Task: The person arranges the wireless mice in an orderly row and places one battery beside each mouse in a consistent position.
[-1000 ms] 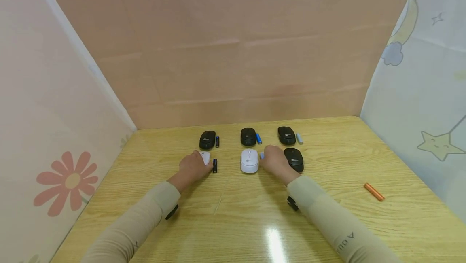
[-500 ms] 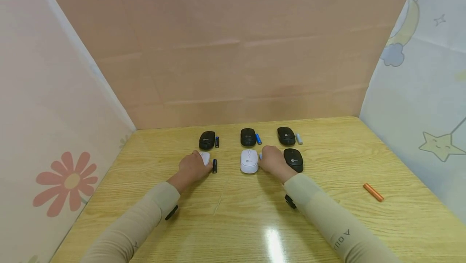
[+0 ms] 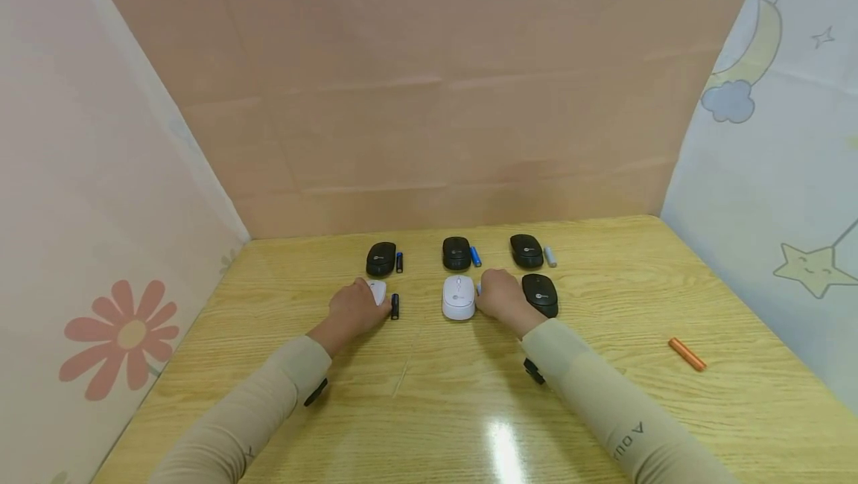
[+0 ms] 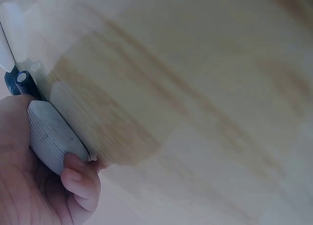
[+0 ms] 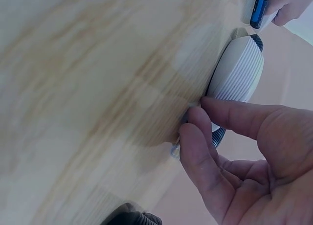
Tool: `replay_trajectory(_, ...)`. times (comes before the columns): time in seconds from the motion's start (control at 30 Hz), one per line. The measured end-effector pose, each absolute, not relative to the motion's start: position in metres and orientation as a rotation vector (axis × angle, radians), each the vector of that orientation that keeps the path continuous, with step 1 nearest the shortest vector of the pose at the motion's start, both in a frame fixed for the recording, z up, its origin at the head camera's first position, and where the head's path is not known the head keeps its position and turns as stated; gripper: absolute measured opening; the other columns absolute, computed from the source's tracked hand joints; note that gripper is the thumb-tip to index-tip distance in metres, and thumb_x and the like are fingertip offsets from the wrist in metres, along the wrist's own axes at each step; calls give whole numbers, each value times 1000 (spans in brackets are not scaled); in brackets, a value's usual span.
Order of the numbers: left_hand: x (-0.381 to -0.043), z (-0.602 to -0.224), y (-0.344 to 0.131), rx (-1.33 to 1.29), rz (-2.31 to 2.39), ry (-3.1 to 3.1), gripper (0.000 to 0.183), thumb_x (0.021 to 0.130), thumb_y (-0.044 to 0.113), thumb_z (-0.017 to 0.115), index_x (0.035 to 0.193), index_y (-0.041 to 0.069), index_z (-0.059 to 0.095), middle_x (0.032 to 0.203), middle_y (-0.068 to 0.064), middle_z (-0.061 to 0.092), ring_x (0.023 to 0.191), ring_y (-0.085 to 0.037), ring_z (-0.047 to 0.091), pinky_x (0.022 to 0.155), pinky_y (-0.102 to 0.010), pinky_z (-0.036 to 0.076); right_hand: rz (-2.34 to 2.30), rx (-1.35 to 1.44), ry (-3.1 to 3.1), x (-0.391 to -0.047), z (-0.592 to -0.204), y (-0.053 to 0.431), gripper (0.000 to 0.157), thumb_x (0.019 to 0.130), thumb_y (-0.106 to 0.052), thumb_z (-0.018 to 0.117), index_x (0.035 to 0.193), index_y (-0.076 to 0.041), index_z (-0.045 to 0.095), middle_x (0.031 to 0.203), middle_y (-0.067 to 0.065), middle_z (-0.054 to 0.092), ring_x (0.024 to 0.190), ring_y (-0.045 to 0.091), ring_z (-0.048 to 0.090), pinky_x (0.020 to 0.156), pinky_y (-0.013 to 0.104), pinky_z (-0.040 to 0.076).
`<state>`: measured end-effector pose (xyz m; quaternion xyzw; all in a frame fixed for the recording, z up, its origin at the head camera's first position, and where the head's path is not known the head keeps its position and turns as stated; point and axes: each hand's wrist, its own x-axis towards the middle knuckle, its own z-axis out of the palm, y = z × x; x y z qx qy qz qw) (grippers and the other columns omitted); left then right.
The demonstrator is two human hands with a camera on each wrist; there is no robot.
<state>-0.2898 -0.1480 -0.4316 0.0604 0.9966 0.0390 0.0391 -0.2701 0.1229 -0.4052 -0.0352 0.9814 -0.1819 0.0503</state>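
My left hand (image 3: pixel 358 307) grips a white computer mouse (image 3: pixel 378 290) at the left of the front row. In the left wrist view, fingers and thumb hold the sides of this ribbed mouse (image 4: pixel 55 134). A dark battery (image 3: pixel 395 307) stands out just right of that hand. My right hand (image 3: pixel 501 296) is beside the middle white mouse (image 3: pixel 459 298), its thumb and fingers pinching a light-blue battery (image 3: pixel 479 288) at the tabletop. The fingers hide most of that battery. A black mouse (image 3: pixel 540 295) lies right behind the right hand's wrist side.
Across the back lie three black mice, left (image 3: pixel 381 258), middle (image 3: pixel 457 252) and right (image 3: pixel 526 251). Beside them are a dark battery (image 3: pixel 399 262), a blue battery (image 3: pixel 476 256) and a pale battery (image 3: pixel 550 256). An orange battery-like cylinder (image 3: pixel 687 354) lies at the right of the wooden table (image 3: pixel 442 409).
My right hand has shifted slightly left, closer to the middle white mouse. The left hand keeps its hold on its mouse, and the other things stay in place.
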Motion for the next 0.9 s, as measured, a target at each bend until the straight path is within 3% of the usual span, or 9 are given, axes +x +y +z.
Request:
replay_trajectory(0.57,-289,-431,-147,176,101,3057,64,88,53,49,101,-9,49,70,-12,51,56,-22,53,47,-34,44,-529,-134,2969,-268,-402,124,29,81,-5,63,59,-9,45,59,4,41,54,18,41,50,29,33)
replay_trajectory(0.9,-288,-428,-146,184,82,3038,66,90,54,48,105,-11,49,72,-14,52,56,-22,53,47,-34,44,-499,-141,2970,-268,-402,125,22,80,-6,65,64,-6,50,64,8,48,58,21,45,52,31,36)
